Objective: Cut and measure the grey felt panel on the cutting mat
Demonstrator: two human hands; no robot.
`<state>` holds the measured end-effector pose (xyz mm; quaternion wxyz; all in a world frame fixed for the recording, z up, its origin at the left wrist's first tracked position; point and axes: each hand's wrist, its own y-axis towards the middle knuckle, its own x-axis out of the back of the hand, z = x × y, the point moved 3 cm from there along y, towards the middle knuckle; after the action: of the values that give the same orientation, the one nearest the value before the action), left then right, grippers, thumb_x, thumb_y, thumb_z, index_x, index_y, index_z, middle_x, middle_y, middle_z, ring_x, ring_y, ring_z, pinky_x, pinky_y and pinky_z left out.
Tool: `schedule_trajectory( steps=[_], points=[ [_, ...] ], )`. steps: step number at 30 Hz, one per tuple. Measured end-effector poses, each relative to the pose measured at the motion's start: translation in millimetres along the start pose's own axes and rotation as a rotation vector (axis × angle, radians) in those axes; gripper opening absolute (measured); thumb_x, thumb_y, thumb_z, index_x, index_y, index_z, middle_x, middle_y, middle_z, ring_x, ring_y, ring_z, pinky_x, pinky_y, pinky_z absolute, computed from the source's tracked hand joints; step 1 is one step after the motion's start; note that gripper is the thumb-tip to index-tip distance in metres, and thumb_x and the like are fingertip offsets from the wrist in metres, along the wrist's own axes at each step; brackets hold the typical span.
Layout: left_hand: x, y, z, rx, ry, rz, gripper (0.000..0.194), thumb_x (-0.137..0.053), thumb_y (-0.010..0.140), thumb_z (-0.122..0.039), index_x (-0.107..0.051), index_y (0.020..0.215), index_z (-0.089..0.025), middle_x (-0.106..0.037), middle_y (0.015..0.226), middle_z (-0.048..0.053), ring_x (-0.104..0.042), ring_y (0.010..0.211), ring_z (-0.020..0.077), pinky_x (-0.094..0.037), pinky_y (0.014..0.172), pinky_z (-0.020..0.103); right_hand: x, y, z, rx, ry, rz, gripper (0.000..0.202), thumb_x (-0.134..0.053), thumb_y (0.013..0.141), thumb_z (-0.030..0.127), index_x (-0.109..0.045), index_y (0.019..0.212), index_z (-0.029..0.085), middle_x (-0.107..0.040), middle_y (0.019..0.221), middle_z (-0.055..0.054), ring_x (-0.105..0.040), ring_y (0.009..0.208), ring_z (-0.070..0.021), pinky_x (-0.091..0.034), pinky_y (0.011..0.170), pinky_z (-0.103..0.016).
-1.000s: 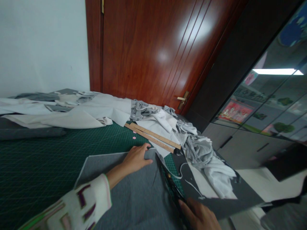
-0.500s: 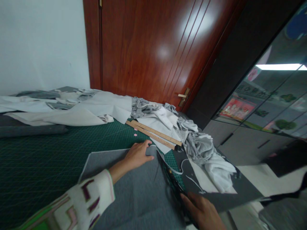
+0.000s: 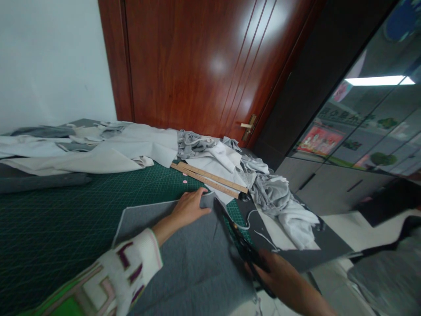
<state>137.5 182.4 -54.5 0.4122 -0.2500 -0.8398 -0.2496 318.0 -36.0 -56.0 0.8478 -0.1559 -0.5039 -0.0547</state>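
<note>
A piece of grey fabric (image 3: 197, 259) lies on the green cutting mat (image 3: 66, 206). My left hand (image 3: 189, 208) rests on it near its far right corner, with thumb and forefinger spread apart. Black scissors (image 3: 241, 243) are in my right hand (image 3: 271, 272), its fingers wrapped round the handles. Their blades point away from me and meet the fabric's right edge, just right of my left thumb. A thin pale strip (image 3: 245, 224) curls on the mat beside the blades. The fingers inside the handle loops are partly hidden.
Two wooden rulers (image 3: 210, 177) lie beyond the fabric, near small pink discs (image 3: 184, 181). Heaped white and grey cloth (image 3: 272, 193) lines the table's far and right sides. A dark fabric roll (image 3: 46, 182) is at left. A wooden door (image 3: 184, 66) stands behind.
The view has shifted slightly. My right hand and the scissors show more fully, with the handles visibly apart. My left hand stays at the same corner of the fabric.
</note>
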Motion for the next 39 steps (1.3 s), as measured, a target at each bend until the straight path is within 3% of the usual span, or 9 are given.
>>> schedule_trajectory(
  steps=[3, 6, 12, 32, 39],
  points=[
    [1.6, 3, 2, 0.021, -0.062, 0.000, 0.052, -0.068, 0.075, -0.041, -0.052, 0.119, -0.016, -0.066, 0.119, 0.013, -0.061, 0.108, 0.0317, -0.044, 0.091, 0.038, 4, -1, 1, 0.036, -0.016, 0.003, 0.033, -0.043, 0.086, 0.051, -0.053, 0.078, 0.021, -0.068, 0.077, -0.008, -0.063, 0.072, -0.0211, -0.043, 0.063, -0.031],
    [2.9, 6, 3, 0.024, -0.141, 0.012, 0.035, -0.057, 0.082, -0.047, -0.061, 0.102, -0.019, -0.071, 0.102, 0.006, -0.065, 0.094, 0.0257, -0.045, 0.079, 0.032, 5, 1, -2, 0.072, -0.058, 0.006, 0.033, -0.040, 0.088, 0.052, -0.051, 0.080, 0.022, -0.067, 0.078, -0.008, -0.062, 0.073, -0.0217, -0.044, 0.066, -0.034],
    [-0.2, 10, 7, 0.015, -0.235, 0.028, 0.025, -0.055, 0.080, -0.040, -0.066, 0.080, -0.017, -0.069, 0.077, 0.001, -0.061, 0.076, 0.0201, -0.040, 0.067, 0.026, 1, 7, -11, 0.086, -0.028, 0.069, 0.040, -0.036, 0.087, 0.060, -0.048, 0.083, 0.022, -0.065, 0.083, -0.011, -0.061, 0.079, -0.0249, -0.045, 0.070, -0.038],
    [-2.1, 10, 12, 0.005, -0.320, -0.003, 0.023, -0.060, 0.078, -0.038, -0.070, 0.080, -0.017, -0.069, 0.076, 0.000, -0.061, 0.075, 0.0212, -0.041, 0.067, 0.026, 3, 14, 3, 0.065, 0.044, 0.002, 0.046, -0.028, 0.085, 0.066, -0.040, 0.073, 0.024, -0.046, 0.069, 0.001, -0.046, 0.066, -0.0178, -0.035, 0.064, -0.034],
    [-3.8, 12, 13, 0.018, -0.302, -0.015, 0.019, -0.060, 0.076, -0.035, -0.066, 0.072, -0.017, -0.062, 0.067, -0.001, -0.057, 0.071, 0.0197, -0.036, 0.063, 0.024, 8, 13, 7, 0.119, 0.108, -0.050, 0.049, -0.035, 0.086, 0.065, -0.053, 0.076, 0.021, -0.058, 0.071, -0.002, -0.053, 0.068, -0.0185, -0.042, 0.064, -0.031]
  ],
)
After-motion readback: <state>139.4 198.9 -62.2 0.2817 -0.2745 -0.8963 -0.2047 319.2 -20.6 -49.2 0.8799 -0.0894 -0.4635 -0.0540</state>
